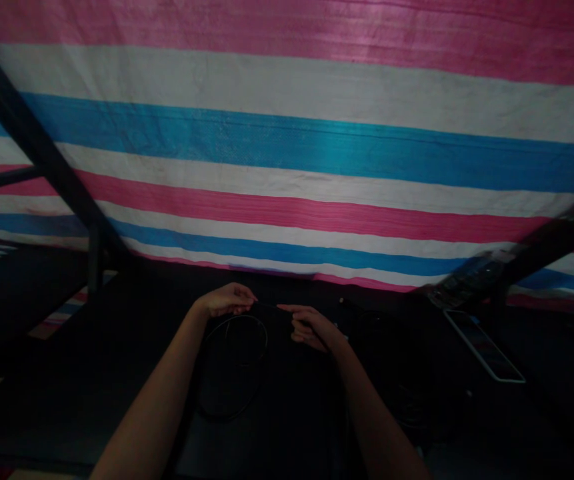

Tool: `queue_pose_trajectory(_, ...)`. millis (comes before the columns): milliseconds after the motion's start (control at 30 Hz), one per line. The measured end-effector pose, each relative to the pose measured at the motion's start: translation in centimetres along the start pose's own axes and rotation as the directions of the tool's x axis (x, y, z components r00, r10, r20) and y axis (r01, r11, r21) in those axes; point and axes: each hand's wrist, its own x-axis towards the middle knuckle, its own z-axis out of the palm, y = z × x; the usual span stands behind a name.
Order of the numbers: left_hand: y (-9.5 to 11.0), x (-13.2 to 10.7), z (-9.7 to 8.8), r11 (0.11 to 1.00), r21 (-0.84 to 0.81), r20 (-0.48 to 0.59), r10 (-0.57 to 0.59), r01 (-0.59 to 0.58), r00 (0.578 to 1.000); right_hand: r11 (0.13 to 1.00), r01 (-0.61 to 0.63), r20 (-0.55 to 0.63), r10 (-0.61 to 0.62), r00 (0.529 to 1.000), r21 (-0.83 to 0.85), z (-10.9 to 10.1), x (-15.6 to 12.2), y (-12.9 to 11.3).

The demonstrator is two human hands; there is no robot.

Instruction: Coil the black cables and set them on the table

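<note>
My left hand (pixel 227 300) pinches a thin black cable (pixel 269 306) between its fingertips above a dark tabletop (pixel 287 413). The cable runs right from there towards my right hand (pixel 313 328), whose index finger reaches out level with it. In the dim light I cannot tell if that hand grips the cable. Below my left hand lies a loose black cable coil (pixel 231 365), dark against the tabletop. The link between the coil and the pinched length is hidden.
A white-framed tablet or panel (pixel 484 345) lies at the right, beside a clear plastic bag (pixel 471 280). Another dark coil (pixel 391 363) is barely visible. A pink, white and blue striped tarp (pixel 287 160) hangs behind dark metal bars (pixel 31 140).
</note>
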Motion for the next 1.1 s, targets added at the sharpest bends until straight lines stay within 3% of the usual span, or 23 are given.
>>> queue_pose_trajectory(233, -0.7, 2.0, 3.2, 0.998, -0.032, 0.119, -0.046, 0.050, 0.992, 0.999, 0.038, -0.048, -0.039, 0.998, -0.022, 0.1, 0.3, 0.5)
queue_pose_trajectory(333, -0.4, 1.2, 2.3, 0.996, -0.079, 0.123, -0.030, 0.040, 0.992, 0.997, 0.083, -0.080, -0.082, 0.993, 0.008, 0.3, 0.3, 0.4)
queue_pose_trajectory(533, 0.2, -1.3, -1.0, 0.977, -0.189, 0.002, 0.101, -0.099, 0.995, 0.971, 0.229, -0.169, -0.215, 0.962, 0.068, 0.6, 0.4, 0.1)
queue_pose_trajectory(700, -0.1, -0.5, -0.5, 0.962, -0.220, -0.035, 0.156, -0.160, 0.987, 0.951, 0.297, -0.224, -0.273, 0.936, 0.083, 0.5, 0.7, 0.0)
queue_pose_trajectory(833, -0.3, 0.8, 0.9, 0.957, -0.238, -0.022, 0.165, -0.165, 0.986, 0.958, 0.282, -0.236, -0.261, 0.936, 0.058, 0.2, 1.0, 0.2)
queue_pose_trajectory(1100, -0.1, 1.3, 2.3, 0.992, -0.122, 0.073, 0.043, -0.034, 0.996, 0.980, 0.187, -0.235, -0.197, 0.952, -0.067, 0.2, 1.2, 0.8)
